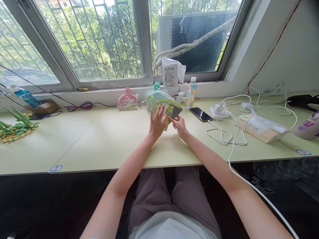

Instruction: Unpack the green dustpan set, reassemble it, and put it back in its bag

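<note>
A small light-green dustpan (154, 102) with a grey-bristled brush (176, 111) is tilted up between my hands above the table. A yellow-and-white label card (168, 116) runs across its front. My left hand (157, 124) lies against the dustpan's near side with fingers stretched and spread. At the lower right edge, my right hand (180, 126) is closed, its fingers pinching the dustpan set near the card. Right behind is a teal dustpan (160, 94) in clear plastic wrap, partly hidden. A pink dustpan (127, 100), also wrapped, leans at the wall to the left.
A drink bottle (191, 93), a phone (200, 114), and a plug adapter (218, 111) with white cables stand to the right. Farther right lies a paper pack (263, 127). A tissue pack (170, 73) sits on the sill. At far left are a green plant-like object (17, 126) and a blue-labelled bottle (26, 96).
</note>
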### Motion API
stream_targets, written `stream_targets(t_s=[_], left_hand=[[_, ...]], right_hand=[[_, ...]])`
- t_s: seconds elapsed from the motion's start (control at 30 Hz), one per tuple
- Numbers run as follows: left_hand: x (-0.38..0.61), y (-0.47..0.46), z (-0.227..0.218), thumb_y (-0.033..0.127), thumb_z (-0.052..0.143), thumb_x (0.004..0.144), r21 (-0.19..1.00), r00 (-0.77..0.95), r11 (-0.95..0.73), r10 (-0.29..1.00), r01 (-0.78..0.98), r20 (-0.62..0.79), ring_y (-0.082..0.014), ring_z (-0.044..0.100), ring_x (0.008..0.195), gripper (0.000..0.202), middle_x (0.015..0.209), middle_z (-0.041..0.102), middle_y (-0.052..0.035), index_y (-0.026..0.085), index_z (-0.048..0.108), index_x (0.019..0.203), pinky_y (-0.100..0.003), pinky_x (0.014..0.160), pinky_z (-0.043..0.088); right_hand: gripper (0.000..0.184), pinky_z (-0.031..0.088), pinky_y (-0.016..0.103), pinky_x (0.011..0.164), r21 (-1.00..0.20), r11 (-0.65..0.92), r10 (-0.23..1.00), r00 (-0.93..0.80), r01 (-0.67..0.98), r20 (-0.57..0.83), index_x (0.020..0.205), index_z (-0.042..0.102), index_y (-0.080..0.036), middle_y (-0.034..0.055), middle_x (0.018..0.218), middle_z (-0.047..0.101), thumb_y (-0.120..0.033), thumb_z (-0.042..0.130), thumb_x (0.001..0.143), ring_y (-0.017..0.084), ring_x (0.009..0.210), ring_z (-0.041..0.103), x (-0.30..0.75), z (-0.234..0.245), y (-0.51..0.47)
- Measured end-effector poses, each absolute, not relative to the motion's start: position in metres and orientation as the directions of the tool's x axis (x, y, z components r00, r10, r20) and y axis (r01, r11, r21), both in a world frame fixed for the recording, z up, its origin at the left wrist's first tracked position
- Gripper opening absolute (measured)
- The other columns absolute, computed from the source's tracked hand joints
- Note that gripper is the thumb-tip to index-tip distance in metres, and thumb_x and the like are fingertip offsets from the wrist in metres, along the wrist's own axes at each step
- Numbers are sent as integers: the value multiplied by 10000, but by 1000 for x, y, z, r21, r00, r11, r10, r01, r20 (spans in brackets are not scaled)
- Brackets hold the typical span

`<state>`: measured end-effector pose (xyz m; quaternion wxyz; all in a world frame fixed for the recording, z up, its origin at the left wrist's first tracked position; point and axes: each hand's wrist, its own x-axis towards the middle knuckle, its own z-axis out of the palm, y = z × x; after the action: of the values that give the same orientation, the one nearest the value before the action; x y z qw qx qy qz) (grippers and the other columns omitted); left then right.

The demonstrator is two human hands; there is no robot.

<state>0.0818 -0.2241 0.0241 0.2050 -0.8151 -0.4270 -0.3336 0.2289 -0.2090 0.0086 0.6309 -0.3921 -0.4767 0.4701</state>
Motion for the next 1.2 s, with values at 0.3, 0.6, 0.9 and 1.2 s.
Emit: stream_targets(t_s=[0.3, 0.6, 0.9, 1.2], left_hand=[[80, -218, 20, 160, 470, 912, -3, 404, -579, 565, 816, 719, -253, 77, 1501, 558, 1606, 193, -67, 306, 434, 1449, -586, 1174, -69], [77, -218, 25, 168, 468, 919, 41, 395, -592, 585, 805, 708, -276, 108, 1500, 515, 1594, 260, -46, 362, 494, 1396, -642, 1157, -38], [80, -215, 24, 182, 434, 940, 163, 273, -613, 554, 773, 786, -257, 487, 1255, 431, 1354, 540, -123, 247, 503, 1361, -454, 1061, 413], [83, -210, 18, 145, 338, 969, 211, 322, -799, 447, 563, 835, -183, 571, 1121, 341, 1192, 626, -79, 232, 602, 1167, -367, 982, 468]], right_hand=[[525, 233, 252, 405, -939, 244, 970, 85, -244, 229, 917, 616, -192, -42, 619, 600, -469, 858, 543, 36, 389, 260, 232, 7, -205], [564, 213, 251, 380, -948, 226, 974, 45, -223, 222, 924, 616, -183, -64, 540, 550, -501, 851, 522, 45, 371, 266, 229, 9, -209], [539, 214, 248, 368, -951, 216, 976, 12, -222, 219, 899, 622, -179, -43, 576, 589, -474, 857, 514, 38, 368, 263, 228, 10, -209], [547, 199, 235, 375, -956, 244, 970, 33, -164, 242, 955, 609, -187, -96, 476, 446, -494, 826, 557, 59, 386, 285, 226, 11, -214]])
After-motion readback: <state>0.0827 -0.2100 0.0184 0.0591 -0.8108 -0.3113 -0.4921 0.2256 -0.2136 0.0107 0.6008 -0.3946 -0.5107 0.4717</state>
